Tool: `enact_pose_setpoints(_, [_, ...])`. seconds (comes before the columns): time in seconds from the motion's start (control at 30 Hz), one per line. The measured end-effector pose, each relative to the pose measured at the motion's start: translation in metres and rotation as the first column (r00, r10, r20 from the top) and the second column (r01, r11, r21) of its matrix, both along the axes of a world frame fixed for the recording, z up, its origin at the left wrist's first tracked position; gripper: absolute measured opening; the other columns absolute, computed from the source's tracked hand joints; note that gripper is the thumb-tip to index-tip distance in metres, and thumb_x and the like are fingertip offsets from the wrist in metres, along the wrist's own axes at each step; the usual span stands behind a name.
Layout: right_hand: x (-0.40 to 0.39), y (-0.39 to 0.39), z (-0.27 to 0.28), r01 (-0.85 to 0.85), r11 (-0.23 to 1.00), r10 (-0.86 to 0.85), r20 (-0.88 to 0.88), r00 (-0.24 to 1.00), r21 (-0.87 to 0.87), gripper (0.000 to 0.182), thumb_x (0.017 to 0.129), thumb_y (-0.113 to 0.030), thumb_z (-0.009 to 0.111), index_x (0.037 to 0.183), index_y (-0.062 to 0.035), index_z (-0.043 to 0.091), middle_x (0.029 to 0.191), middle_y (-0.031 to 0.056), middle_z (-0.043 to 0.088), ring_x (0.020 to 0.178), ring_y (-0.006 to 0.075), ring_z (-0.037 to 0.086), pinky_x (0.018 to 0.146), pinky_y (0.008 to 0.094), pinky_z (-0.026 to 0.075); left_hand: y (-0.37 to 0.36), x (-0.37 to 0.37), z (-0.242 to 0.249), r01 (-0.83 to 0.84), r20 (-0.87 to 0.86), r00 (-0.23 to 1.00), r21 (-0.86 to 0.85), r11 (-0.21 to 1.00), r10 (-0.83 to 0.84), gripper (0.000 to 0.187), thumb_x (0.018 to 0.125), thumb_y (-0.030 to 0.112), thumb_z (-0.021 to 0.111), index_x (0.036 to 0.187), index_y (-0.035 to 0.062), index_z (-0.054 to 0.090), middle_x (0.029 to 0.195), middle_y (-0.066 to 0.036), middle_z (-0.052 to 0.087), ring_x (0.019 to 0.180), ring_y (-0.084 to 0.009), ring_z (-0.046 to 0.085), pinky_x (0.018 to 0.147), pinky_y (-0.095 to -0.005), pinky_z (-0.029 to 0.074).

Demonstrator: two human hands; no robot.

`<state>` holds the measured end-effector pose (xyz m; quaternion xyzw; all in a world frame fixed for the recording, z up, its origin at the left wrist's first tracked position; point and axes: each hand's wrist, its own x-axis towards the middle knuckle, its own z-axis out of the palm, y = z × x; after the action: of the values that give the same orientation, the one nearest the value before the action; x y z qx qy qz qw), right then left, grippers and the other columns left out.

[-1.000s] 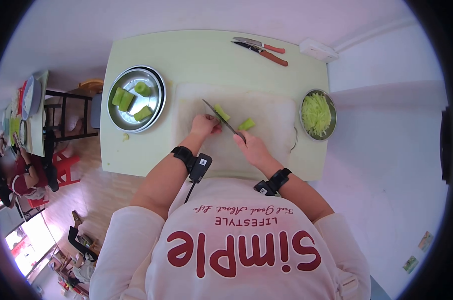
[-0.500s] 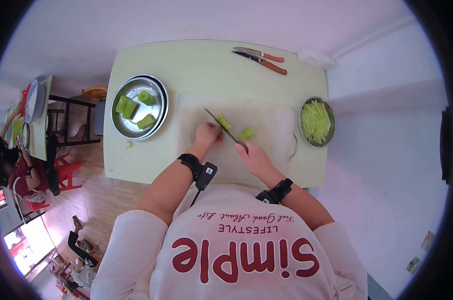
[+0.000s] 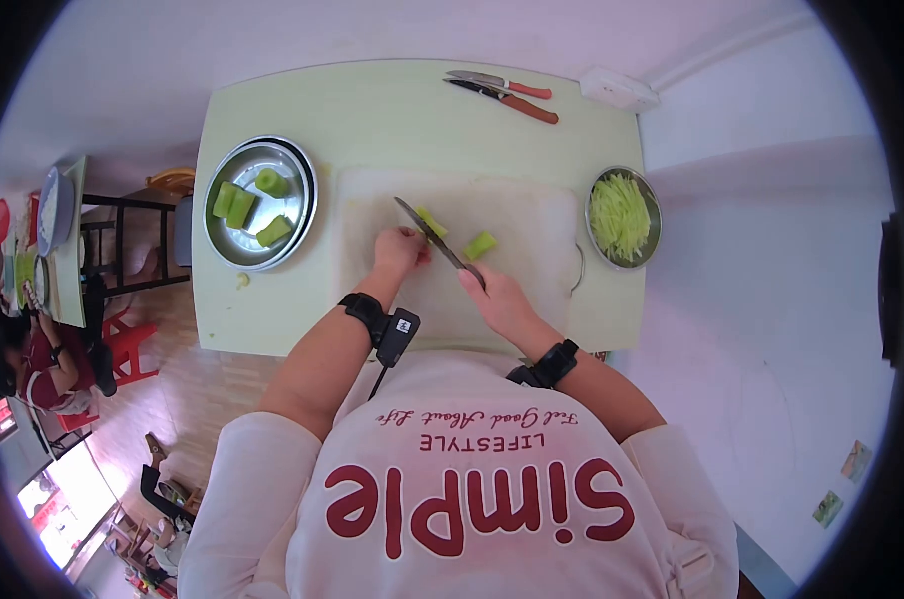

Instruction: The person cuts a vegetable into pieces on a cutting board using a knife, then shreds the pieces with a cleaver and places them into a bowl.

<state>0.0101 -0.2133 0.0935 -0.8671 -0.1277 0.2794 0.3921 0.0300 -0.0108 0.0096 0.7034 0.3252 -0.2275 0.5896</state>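
Observation:
A knife point(image 3: 437, 238) is gripped by its handle in my right hand point(image 3: 504, 302), its blade slanting up and left over a green vegetable piece point(image 3: 432, 222) on the white cutting board point(image 3: 372, 190). My left hand point(image 3: 402, 250) has its fingers bent together beside the blade and touches the near end of that piece; the fingertips are partly hidden. Another green piece point(image 3: 480, 245) lies on the board to the right of the knife. A metal bowl point(image 3: 310, 200) at the left contains several thick green chunks point(image 3: 239, 208). Thin green shreds point(image 3: 620, 217) fill a smaller metal bowl point(image 3: 656, 225) at the right.
Two more knives point(image 3: 512, 100) lie near the table's far edge, close to a white box point(image 3: 619, 90) by the wall. A small green scrap point(image 3: 243, 281) is below the left bowl. Other people point(image 3: 48, 359) sit at a table at far left, near a red stool point(image 3: 128, 347).
The whole view has shifted slightly, so the table and bowls appear a little higher and further left. At the far left, a person's hand now has a red round object near it.

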Motion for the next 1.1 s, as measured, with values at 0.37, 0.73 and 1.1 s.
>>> enact_pose_setpoints(0.37, [0.0, 0.004, -0.007, 0.01, 0.999, -0.01, -0.001, 1.0, -0.032, 0.042, 0.096, -0.041, 0.045, 0.109, -0.0039, 0.06, 0.089, 0.0227, 0.065, 0.084, 0.0403, 0.062, 0.074, 0.046, 0.048, -0.001, 0.0, 0.0, 0.028, 0.008, 1.0, 0.052, 0.998, -0.028, 0.023, 0.09, 0.018, 0.055, 0.083, -0.0013, 0.065, 0.068, -0.01, 0.068, 0.056, -0.0148, 0.066, 0.048, -0.0259, 0.049])
enact_pose_setpoints(0.73, [0.006, 0.013, -0.01, -0.036, 0.996, 0.038, 0.013, 0.999, -0.086, 0.045, 0.096, -0.041, 0.045, 0.112, 0.0, 0.058, 0.087, 0.024, 0.064, 0.083, 0.0408, 0.061, 0.073, 0.0452, 0.047, 0.0, 0.0, -0.002, 0.04, 0.01, 0.999, 0.093, 0.995, -0.041, 0.022, 0.089, 0.017, 0.058, 0.083, -0.0026, 0.065, 0.068, -0.01, 0.068, 0.056, -0.0145, 0.066, 0.05, -0.0257, 0.05])
enact_pose_setpoints(1.1, [0.006, 0.008, -0.019, 0.102, 0.987, -0.093, -0.076, 0.993, 0.123, 0.043, 0.097, -0.039, 0.048, 0.109, 0.0004, 0.058, 0.07, 0.0112, 0.056, 0.066, 0.0215, 0.057, 0.062, 0.0358, 0.045, -0.004, -0.001, -0.013, 0.068, 0.056, 0.995, 0.216, 0.974, -0.082, 0.022, 0.083, 0.018, 0.059, 0.067, 0.0054, 0.068, 0.057, -0.006, 0.066, 0.055, -0.0157, 0.065, 0.059, -0.0306, 0.052])
